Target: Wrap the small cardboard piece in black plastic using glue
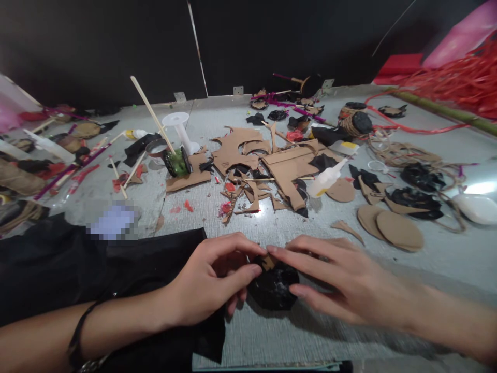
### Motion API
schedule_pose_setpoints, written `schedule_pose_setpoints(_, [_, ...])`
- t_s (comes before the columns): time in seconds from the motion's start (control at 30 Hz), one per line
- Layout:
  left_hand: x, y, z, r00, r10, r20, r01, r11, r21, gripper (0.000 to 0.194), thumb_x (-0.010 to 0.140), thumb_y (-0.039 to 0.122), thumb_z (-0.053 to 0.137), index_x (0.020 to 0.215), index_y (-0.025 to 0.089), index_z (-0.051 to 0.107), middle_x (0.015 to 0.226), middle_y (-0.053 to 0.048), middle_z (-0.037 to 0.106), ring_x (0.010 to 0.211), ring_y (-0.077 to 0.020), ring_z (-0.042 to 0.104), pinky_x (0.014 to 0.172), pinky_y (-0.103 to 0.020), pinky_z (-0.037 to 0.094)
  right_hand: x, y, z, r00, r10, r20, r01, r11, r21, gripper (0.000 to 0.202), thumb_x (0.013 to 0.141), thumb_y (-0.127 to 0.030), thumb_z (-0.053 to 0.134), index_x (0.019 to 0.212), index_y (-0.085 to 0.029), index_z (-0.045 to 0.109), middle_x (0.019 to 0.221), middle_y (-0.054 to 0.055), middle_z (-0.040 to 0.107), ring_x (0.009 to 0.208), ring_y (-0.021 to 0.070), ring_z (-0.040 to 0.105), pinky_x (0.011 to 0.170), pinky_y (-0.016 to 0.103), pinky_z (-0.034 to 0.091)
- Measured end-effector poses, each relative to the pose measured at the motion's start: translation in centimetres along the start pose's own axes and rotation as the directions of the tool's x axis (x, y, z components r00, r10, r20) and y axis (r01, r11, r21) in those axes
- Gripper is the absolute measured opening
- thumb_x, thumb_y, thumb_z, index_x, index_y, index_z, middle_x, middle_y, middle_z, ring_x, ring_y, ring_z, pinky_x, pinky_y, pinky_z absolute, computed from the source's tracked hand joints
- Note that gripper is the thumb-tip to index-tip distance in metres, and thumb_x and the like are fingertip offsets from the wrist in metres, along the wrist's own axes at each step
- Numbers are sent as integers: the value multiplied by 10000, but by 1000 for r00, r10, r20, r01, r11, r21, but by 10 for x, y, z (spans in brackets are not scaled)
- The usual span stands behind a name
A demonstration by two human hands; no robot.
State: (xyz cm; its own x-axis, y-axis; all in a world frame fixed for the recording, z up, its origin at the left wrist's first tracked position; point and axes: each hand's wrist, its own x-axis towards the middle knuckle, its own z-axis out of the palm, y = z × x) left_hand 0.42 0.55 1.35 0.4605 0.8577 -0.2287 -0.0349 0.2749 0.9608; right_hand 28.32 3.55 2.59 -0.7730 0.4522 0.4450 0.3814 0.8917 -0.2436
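Note:
A cardboard disc wrapped in shiny black plastic lies on the table close in front of me, with a patch of bare brown cardboard showing at its upper edge. My left hand grips its left side between thumb and fingers. From the right, my right hand has its index fingertip at the top edge and its thumb against the right side. The two index fingertips nearly meet over the bare patch. Beneath my left forearm spreads a black plastic sheet.
Torn cardboard scraps cover the middle, beside a white spool and a glue bottle. Round cardboard discs lie right, near a white computer mouse. Red plastic strands heap at far right. A black wall stands behind.

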Motion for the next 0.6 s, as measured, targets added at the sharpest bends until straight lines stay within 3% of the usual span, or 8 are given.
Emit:
schedule_pose_setpoints(0.2, [0,-2,-1,1000,-19,7,19,1000,-5,374,1004,475,809,1219,182,720,674,33,611,474,-78,575,420,-127,524,0,1,0,998,-62,31,66,988,-142,428,1231,-400,338,1473,-150,589,1071,87,785,849,198,796,661,330,601])
schedule_pose_setpoints(0.4, [-1,-1,-1,997,-70,-17,69,997,-18,366,995,450,828,1192,210,633,698,41,648,449,-71,587,401,-113,507,-3,3,-1,992,-104,78,112,988,-110,583,1162,-548,510,1536,-102,557,1099,114,786,843,242,789,667,381,604])
schedule_pose_setpoints(0.6, [0,-2,-1,998,-60,-19,60,998,-27,364,990,465,830,1135,193,638,695,34,641,442,-72,591,395,-116,507,-1,1,1,992,-111,52,119,972,-203,457,1219,-439,398,1467,-109,593,1061,89,797,817,226,806,674,381,588])
